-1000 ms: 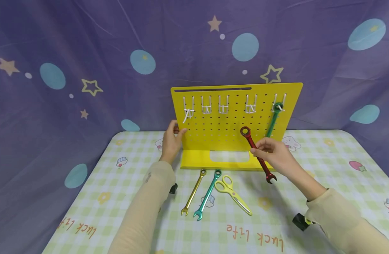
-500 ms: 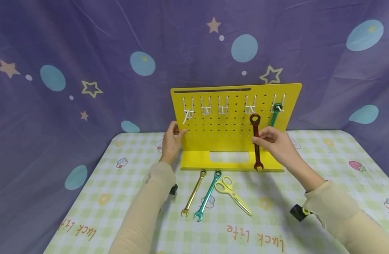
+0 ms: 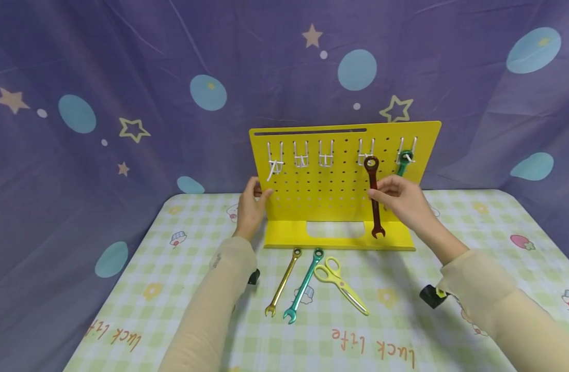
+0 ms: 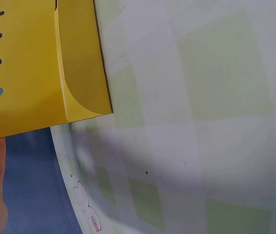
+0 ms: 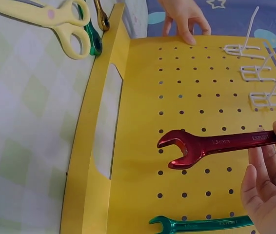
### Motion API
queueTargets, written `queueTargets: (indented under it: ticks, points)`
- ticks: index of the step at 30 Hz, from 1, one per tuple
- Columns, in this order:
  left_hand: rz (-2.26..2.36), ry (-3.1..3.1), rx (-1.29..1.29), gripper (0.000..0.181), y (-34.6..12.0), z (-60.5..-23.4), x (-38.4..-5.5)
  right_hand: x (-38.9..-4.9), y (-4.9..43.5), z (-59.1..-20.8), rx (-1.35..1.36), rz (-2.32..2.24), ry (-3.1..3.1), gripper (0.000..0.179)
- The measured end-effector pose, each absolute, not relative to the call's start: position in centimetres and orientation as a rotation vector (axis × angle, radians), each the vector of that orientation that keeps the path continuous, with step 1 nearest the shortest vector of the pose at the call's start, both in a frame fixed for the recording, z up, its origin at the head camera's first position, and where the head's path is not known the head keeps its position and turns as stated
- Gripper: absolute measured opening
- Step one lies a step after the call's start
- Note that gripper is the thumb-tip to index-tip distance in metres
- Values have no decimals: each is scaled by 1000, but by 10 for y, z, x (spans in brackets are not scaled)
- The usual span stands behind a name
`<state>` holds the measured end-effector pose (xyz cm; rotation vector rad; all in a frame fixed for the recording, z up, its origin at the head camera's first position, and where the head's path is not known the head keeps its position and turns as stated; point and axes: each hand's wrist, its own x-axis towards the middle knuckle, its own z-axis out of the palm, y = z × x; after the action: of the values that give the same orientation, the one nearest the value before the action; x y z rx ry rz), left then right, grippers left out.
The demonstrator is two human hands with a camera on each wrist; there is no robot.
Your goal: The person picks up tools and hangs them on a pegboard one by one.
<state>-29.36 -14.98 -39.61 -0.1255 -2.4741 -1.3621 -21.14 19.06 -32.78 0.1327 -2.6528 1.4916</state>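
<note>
My right hand [image 3: 400, 199] pinches a red combination wrench [image 3: 375, 199] by its shaft, ring end up, in front of the yellow pegboard [image 3: 321, 201]. Its ring overlaps the lower part of a white hook [image 3: 365, 155] in the head view. In the right wrist view the wrench's open jaw [image 5: 187, 148] points away from the hand. My left hand [image 3: 253, 206] grips the board's left edge, thumb on the front and the other fingers partly hidden behind. A green wrench [image 3: 404, 161] hangs from the rightmost hook, partly covered by my right hand.
Three bare white hooks [image 3: 326, 155] are on the board's left half. On the checked tablecloth [image 3: 173, 289] before the board lie a gold wrench [image 3: 283, 281], a teal wrench [image 3: 305, 287] and yellow scissors [image 3: 340, 284]. A purple curtain [image 3: 149, 62] hangs behind.
My right hand has raised the red wrench toward the second hook from the right and turned it from slanted to nearly upright. The left hand has stayed on the board's edge.
</note>
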Motion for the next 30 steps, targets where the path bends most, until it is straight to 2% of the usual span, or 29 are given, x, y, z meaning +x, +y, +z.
queueTargets:
  ticks: [30]
  points:
    - [-1355, -2473, -114, 29, -150, -397, -294, -241, 188, -339, 107, 1467, -2647, 36]
